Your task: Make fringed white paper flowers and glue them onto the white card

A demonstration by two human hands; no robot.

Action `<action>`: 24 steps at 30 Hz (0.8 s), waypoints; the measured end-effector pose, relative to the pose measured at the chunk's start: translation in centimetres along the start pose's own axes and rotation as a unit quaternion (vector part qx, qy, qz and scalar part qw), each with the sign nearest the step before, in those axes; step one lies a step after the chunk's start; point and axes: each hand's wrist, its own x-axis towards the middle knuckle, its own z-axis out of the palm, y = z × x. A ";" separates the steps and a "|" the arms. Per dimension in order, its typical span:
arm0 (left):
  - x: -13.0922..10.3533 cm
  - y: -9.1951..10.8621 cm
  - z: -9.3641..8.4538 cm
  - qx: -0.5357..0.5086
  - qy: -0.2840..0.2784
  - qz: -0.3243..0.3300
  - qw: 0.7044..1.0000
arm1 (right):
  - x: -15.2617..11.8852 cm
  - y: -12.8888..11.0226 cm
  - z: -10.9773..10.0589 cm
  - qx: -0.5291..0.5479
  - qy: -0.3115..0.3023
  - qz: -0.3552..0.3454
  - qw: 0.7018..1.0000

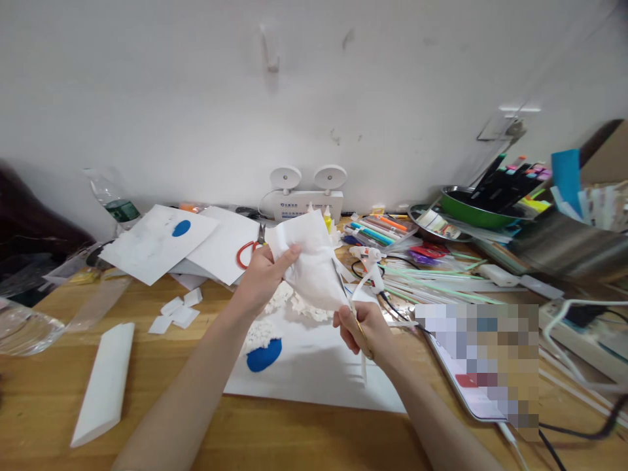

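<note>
Head camera, and from where I stand the cutting looks under way, perhaps midway through the job. Done, as far as shows: ragged white clumps [262,335] on the upper part of a white sheet [318,386] at 6 o'clock, one cluster against a blue patch [265,356] at 7 o'clock; a few small white squares [185,316] out toward 8 o'clock. Left to do, seemingly: the tissue [311,271] is one large piece, and clumps cover only part of the sheet.

Tissue's up in the air over the sheet, mid-scene. White, thin, soft-looking, creased near the thumb, lower corner sagging to 4 o'clock. Left hand [265,271], at its 9 o'clock, pinches it, thumb over fingers. Right hand [367,326], at 5 o'clock, is curled around gold-handled scissors [343,285], blades by the tissue's right edge. Blurry there; can't tell how deep any cut runs.
</note>
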 end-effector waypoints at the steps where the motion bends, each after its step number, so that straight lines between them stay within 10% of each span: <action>1: 0.0 0.0 0.1 0.002 -0.001 0.000 1.000 | 0.0 0.0 0.0 0.002 -0.002 -0.006 1.000; 24: -0.7 -0.1 1.0 0.062 -0.057 -0.027 0.996 | -0.2 -0.8 -0.3 -0.016 0.008 -0.053 0.998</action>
